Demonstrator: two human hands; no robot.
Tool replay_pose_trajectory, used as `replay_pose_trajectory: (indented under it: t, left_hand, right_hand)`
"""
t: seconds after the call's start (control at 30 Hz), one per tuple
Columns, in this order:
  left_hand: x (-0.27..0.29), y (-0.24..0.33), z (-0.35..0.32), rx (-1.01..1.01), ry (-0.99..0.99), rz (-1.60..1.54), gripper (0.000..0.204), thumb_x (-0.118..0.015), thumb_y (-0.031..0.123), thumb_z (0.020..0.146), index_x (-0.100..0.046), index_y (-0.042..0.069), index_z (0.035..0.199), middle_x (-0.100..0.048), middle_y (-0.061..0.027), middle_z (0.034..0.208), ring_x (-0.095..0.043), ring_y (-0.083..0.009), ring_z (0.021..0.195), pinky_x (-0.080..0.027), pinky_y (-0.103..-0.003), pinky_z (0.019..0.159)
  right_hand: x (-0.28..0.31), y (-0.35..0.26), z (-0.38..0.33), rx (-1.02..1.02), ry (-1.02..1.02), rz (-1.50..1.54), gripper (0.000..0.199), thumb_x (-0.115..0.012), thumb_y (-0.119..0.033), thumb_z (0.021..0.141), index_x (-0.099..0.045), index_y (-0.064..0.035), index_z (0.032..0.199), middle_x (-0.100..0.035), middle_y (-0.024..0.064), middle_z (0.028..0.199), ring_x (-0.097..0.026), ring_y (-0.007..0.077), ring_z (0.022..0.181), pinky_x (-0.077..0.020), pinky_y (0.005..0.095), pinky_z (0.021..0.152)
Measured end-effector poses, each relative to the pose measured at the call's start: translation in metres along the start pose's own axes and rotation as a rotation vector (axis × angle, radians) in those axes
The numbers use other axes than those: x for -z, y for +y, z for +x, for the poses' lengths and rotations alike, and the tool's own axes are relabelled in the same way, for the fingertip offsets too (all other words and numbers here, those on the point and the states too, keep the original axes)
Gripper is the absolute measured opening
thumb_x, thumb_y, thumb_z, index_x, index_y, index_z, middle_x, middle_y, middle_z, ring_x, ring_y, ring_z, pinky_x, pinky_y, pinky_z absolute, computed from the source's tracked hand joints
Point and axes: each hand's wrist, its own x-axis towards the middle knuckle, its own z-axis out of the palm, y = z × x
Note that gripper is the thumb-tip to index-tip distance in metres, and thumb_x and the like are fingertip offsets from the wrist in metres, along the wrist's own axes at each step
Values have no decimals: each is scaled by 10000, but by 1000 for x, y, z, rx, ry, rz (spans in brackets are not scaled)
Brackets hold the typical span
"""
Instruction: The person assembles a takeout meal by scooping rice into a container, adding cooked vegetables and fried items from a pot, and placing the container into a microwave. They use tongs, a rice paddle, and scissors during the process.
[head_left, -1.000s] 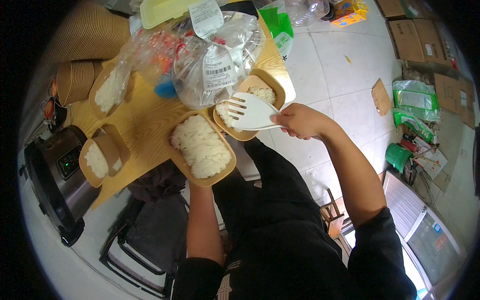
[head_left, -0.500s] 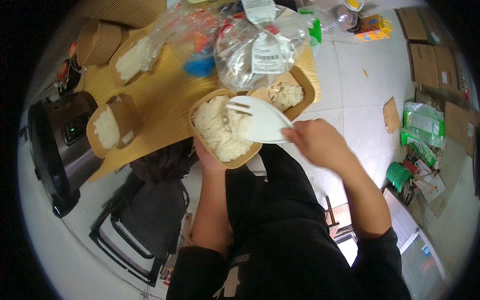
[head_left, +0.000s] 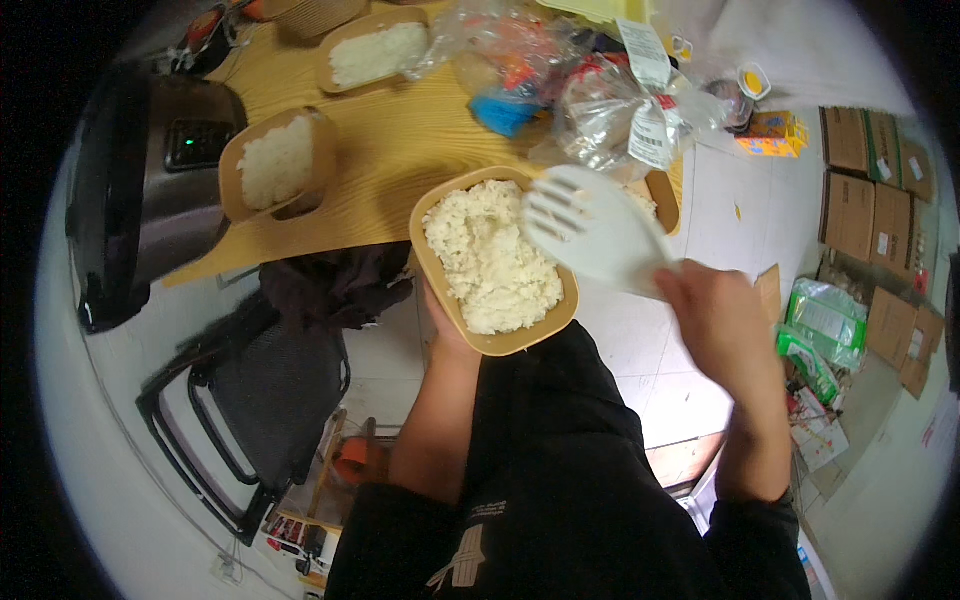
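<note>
A brown paper bowl [head_left: 502,343] full of white rice [head_left: 490,255] rests in my left hand [head_left: 452,325], which grips it from below at its near left side. Most of those fingers are hidden under the bowl. My right hand [head_left: 718,315] is closed round the handle of a white slotted rice paddle [head_left: 600,228]. The paddle's slotted end hangs over the bowl's right rim; whether it touches the rice I cannot tell. Behind the paddle, another brown bowl [head_left: 664,200] with some rice stands at the table's right end, partly covered from view.
On the wooden table [head_left: 380,140], two more bowls of rice [head_left: 275,165] [head_left: 375,55] stand left and far. A dark rice cooker [head_left: 175,190] is at the left, clear plastic bags [head_left: 600,115] at the back. Below sits a black chair [head_left: 270,390]; cardboard boxes [head_left: 850,215] line the right.
The paddle has come up and right, off the middle of the rice, in my right hand. The view has shifted, and the held bowl now appears farther from the table's edge.
</note>
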Motion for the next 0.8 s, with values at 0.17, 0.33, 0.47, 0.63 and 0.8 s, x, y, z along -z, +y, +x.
replay_pose_trajectory:
  t: [0.17, 0.33, 0.47, 0.63, 0.8]
  left_hand:
    - [-22, 22, -22, -70, -3, 81, 752, -398, 631, 1000, -354, 132, 1562, -413, -106, 1571, -458, -310, 1396, -434, -487, 1120]
    - [-42, 48, -37, -50, -54, 50, 748, -419, 599, 1002, -347, 103, 1558, -432, -127, 1550, -477, -308, 1378, -444, -480, 1112]
    - [-50, 76, -50, -10, -114, 37, 730, -451, 542, 1004, -353, 55, 1540, -462, -160, 1515, -509, -308, 1349, -461, -474, 1099]
    - [-59, 101, -55, 29, -396, -168, 682, -450, 480, 1016, -372, 24, 1517, -494, -179, 1477, -552, -320, 1305, -494, -474, 1068]
    - [-70, 130, -58, 106, -616, -171, 641, -430, 441, 1030, -380, 18, 1509, -492, -180, 1478, -538, -318, 1318, -480, -482, 1079]
  right_hand:
    - [20, -24, -25, 203, 47, -43, 325, -656, -241, 965, -611, 3, 756, -596, 224, 630, -605, 429, 588, -461, 496, 550]
    - [-4, -73, -28, 197, 121, -90, 295, -631, -297, 970, -627, -59, 795, -632, 181, 615, -639, 403, 586, -519, 504, 562]
    - [35, -100, -51, 174, 193, -96, 311, -652, -272, 963, -599, -41, 762, -608, 194, 606, -617, 411, 575, -482, 505, 544]
    - [47, -135, -74, 219, 189, -154, 325, -647, -277, 973, -595, -42, 753, -589, 198, 595, -609, 419, 571, -476, 498, 548]
    - [55, -164, -93, 265, 159, -96, 331, -626, -297, 982, -620, -40, 774, -582, 188, 580, -599, 407, 547, -474, 486, 521]
